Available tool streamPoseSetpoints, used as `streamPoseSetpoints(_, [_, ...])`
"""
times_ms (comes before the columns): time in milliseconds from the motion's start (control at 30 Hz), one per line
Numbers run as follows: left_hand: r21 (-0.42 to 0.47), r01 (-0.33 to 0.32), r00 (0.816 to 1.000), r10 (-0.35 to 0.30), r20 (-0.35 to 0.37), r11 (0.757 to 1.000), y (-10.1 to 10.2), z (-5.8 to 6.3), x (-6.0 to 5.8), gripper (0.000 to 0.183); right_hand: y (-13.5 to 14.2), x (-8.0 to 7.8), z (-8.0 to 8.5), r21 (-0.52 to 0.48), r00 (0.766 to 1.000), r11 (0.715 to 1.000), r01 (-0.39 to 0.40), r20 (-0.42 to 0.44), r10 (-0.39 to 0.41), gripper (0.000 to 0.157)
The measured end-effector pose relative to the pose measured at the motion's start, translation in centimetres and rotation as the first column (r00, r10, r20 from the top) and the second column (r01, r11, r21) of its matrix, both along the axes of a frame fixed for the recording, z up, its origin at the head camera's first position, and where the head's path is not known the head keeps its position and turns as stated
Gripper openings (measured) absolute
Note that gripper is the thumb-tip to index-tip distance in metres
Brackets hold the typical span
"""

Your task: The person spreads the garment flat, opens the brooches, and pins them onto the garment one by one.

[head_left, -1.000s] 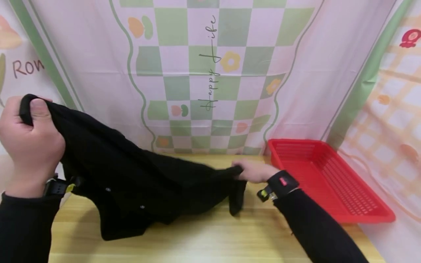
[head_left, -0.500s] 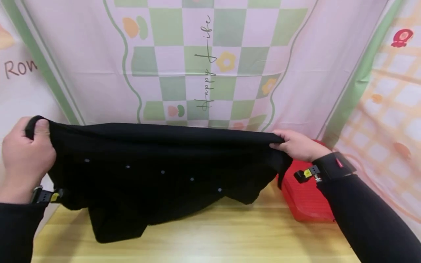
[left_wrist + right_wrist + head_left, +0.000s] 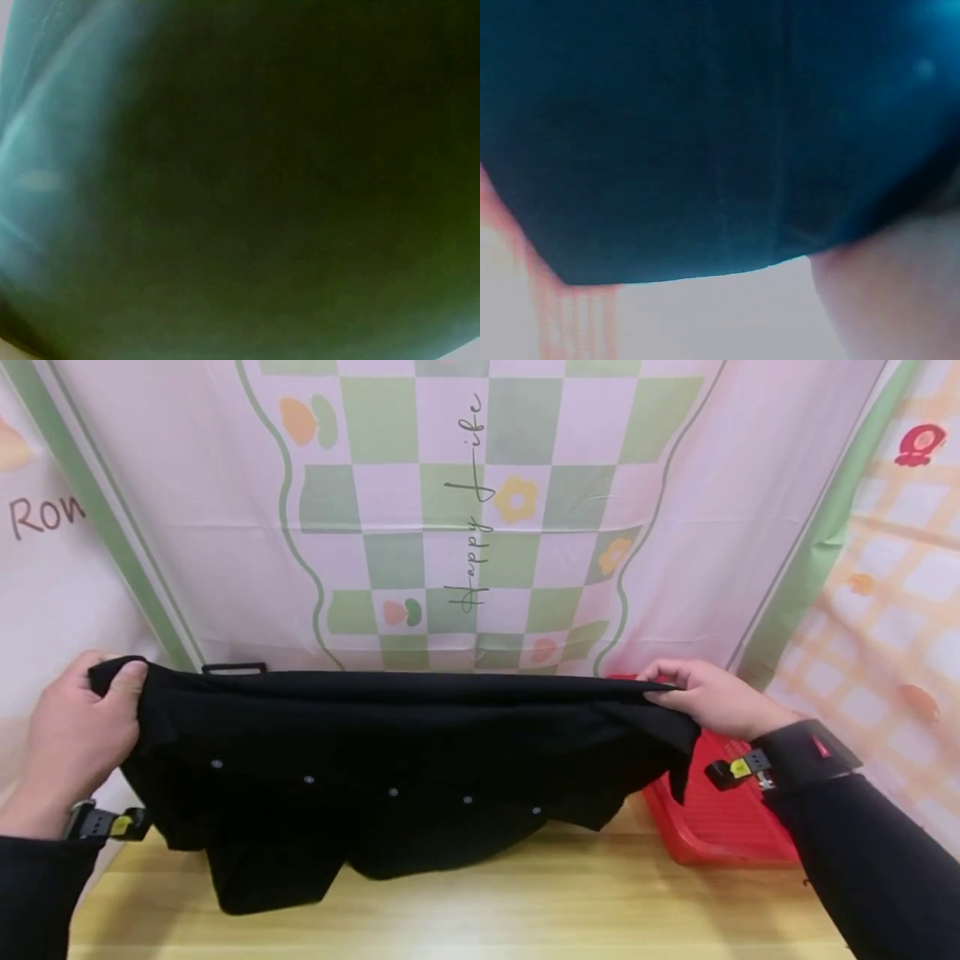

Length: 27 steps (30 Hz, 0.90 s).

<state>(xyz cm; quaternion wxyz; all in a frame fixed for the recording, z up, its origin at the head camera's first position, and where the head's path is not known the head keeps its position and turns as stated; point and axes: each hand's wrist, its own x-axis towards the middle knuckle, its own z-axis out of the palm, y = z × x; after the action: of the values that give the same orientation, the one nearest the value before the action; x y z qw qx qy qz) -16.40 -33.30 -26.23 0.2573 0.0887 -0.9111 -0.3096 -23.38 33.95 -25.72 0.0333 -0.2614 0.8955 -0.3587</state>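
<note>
A black shirt [image 3: 412, 743] with a row of several small pale buttons hangs stretched between my hands over the table in the head view. On the left, my left hand [image 3: 86, 735] grips one end, thumb pressed over a fold. My right hand [image 3: 712, 697] pinches the other end between thumb and fingers, in front of the red basket. The shirt's top edge runs nearly straight, while its lower part droops unevenly. Dark cloth [image 3: 262, 187] fills most of the left wrist view, hiding the left hand there. In the right wrist view, the shirt [image 3: 645, 172] hangs beside part of my right hand [image 3: 900, 292].
A red plastic basket [image 3: 738, 827] stands at the right of the wooden table [image 3: 480, 918], partly behind the shirt and right arm. Patterned curtains [image 3: 517, 443] rise behind and at both sides. A thin black loop [image 3: 234, 668] shows above the shirt's top edge.
My right hand has moved right and up with its end of the shirt, pulling the cloth out wide. My left hand has come down, and over the last half second the whole shirt has lowered slightly.
</note>
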Motion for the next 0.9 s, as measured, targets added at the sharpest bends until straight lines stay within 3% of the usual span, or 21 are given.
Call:
streamPoseSetpoints(67, [-0.013,0.012,1.000,-0.011,0.010,1.000,0.0,-0.3,-0.1,0.044,0.5,0.3,-0.2,-0.127,0.984,0.985,-0.121,0.115,0.136,0.015])
streamPoseSetpoints(100, [-0.017,0.015,1.000,-0.015,0.012,1.000,0.0,-0.5,-0.2,0.043,0.6,0.4,-0.3,-0.199,0.960,0.963,-0.180,0.180,0.216,0.019])
streamPoseSetpoints(200, [-0.016,0.037,0.999,-0.037,0.007,0.999,0.1,-1.3,-0.5,0.041,0.9,0.6,-0.9,-0.393,0.824,0.863,-0.318,0.336,0.456,0.036])
streamPoseSetpoints(233, [-0.019,0.042,0.999,-0.042,0.004,0.999,0.0,-1.5,-0.5,0.040,0.9,0.7,-1.2,-0.406,0.794,0.846,-0.344,0.356,0.493,0.039])
streamPoseSetpoints(267, [-0.021,0.041,0.999,-0.041,0.007,0.999,0.0,-1.8,-0.6,0.040,0.9,0.8,-1.3,-0.390,0.789,0.848,-0.358,0.359,0.499,0.040])
streamPoseSetpoints(300, [-0.019,0.039,0.999,-0.039,0.004,0.999,0.0,-2.0,-0.6,0.040,0.8,0.9,-1.5,-0.356,0.802,0.863,-0.360,0.355,0.480,0.040])
streamPoseSetpoints(333, [-0.018,0.036,0.999,-0.036,0.004,0.999,-0.1,-2.2,-0.6,0.039,0.7,1.0,-1.6,-0.301,0.830,0.886,-0.353,0.336,0.445,0.039])
streamPoseSetpoints(433, [-0.011,0.006,1.000,-0.005,0.024,1.000,-0.5,-2.5,-0.5,0.041,0.4,1.3,-1.8,-0.083,0.935,0.965,-0.250,0.239,0.262,0.024])
streamPoseSetpoints(500, [-0.012,-0.018,0.999,0.019,0.031,1.000,-0.7,-2.7,-0.5,0.043,0.2,1.4,-2.0,-0.005,0.965,0.983,-0.184,0.187,0.181,0.013])
streamPoseSetpoints(600, [-0.024,-0.039,0.999,0.040,0.035,0.999,-1.1,-2.8,-0.3,0.046,0.2,1.4,-2.3,0.045,0.982,0.989,-0.139,0.134,0.132,0.004])
streamPoseSetpoints(700, [-0.037,-0.050,0.998,0.051,0.030,0.998,-1.2,-2.9,-0.2,0.047,0.3,1.3,-2.5,0.084,0.989,0.990,-0.111,0.104,0.102,0.011])
streamPoseSetpoints(900, [-0.041,-0.057,0.998,0.058,0.022,0.998,-0.9,-2.8,-0.4,0.047,0.9,1.6,-2.8,0.107,0.989,0.989,-0.104,0.113,0.092,0.012])
